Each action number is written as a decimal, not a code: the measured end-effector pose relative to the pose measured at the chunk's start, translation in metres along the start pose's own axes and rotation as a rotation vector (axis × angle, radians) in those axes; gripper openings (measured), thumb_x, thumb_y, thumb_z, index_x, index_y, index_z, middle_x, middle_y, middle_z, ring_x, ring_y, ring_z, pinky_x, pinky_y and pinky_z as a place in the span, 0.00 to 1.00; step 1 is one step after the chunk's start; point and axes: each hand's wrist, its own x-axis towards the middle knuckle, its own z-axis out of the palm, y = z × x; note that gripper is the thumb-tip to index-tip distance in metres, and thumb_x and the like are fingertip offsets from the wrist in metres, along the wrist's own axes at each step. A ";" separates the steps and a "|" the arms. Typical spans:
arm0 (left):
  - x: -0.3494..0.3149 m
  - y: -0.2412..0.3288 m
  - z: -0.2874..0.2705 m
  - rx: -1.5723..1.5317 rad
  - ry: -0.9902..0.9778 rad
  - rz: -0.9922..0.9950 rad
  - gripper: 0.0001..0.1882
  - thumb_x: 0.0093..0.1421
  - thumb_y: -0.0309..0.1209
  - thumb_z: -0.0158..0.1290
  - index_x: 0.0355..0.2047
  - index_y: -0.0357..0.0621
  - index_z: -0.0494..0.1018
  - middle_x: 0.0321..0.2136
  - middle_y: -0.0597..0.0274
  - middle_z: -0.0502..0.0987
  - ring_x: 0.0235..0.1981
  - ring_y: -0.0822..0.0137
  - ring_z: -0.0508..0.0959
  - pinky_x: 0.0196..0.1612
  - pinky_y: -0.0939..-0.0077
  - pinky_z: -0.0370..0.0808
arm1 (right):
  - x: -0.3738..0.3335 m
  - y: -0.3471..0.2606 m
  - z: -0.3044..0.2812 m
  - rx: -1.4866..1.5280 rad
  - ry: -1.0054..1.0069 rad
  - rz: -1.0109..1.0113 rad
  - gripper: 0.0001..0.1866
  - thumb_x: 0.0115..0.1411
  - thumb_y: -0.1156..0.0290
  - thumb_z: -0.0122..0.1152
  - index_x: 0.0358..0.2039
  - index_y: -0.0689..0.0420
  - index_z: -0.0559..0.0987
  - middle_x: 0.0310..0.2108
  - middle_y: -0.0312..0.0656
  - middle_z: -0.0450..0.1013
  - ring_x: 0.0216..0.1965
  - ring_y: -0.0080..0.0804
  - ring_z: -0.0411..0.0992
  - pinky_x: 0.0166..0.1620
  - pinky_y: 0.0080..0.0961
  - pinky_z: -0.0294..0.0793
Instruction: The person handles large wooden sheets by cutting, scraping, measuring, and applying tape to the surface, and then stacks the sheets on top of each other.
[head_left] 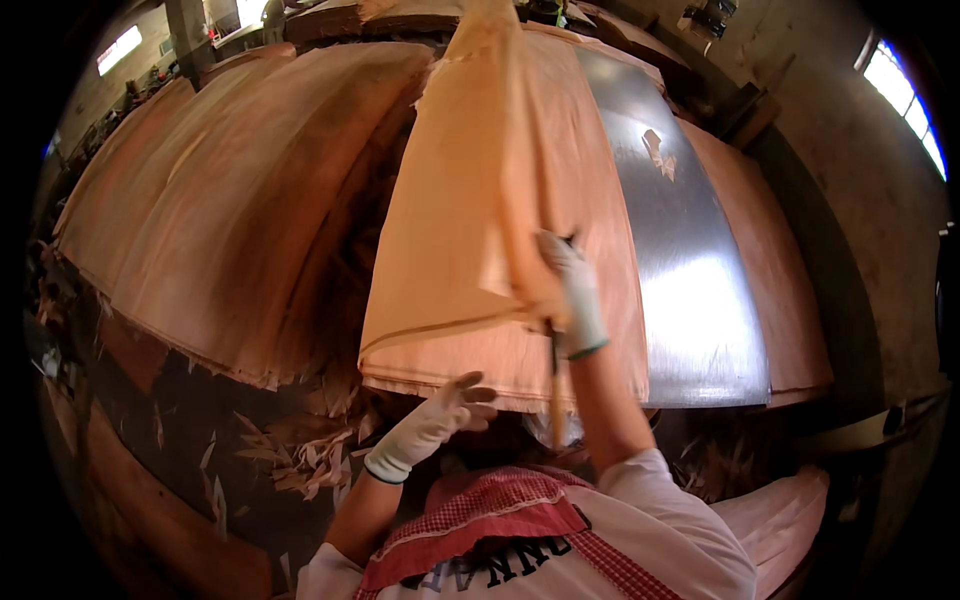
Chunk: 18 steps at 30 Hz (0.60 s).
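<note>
A thin, orange-tan wood veneer sheet [450, 200] lies over a stack of veneer [600, 200] in front of me. Its right side is lifted and folded over, slightly blurred. My right hand [575, 290], in a white glove with a green cuff, is closed on that raised edge. Just below it a slim tool [556, 385] with a dark upper part and tan lower end points toward me; whether the hand grips it too, I cannot tell. My left hand [425, 430], also gloved, hovers near the stack's front edge with fingers apart, holding nothing.
A shiny metal sheet [690, 260] with a torn veneer scrap [658, 155] on it lies right of the stack. More veneer stands at the far right [765, 260] and in a large pile [240, 200] at left. Veneer offcuts [310, 460] litter the floor.
</note>
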 end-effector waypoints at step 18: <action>0.018 -0.144 -0.097 -0.371 1.113 0.596 0.23 0.62 0.43 0.56 0.52 0.43 0.70 0.52 0.61 0.73 0.51 0.63 0.72 0.53 0.67 0.69 | -0.036 -0.083 -0.420 -0.779 0.235 0.003 0.12 0.58 0.66 0.61 0.23 0.62 0.76 0.19 0.29 0.67 0.23 0.15 0.62 0.25 0.21 0.62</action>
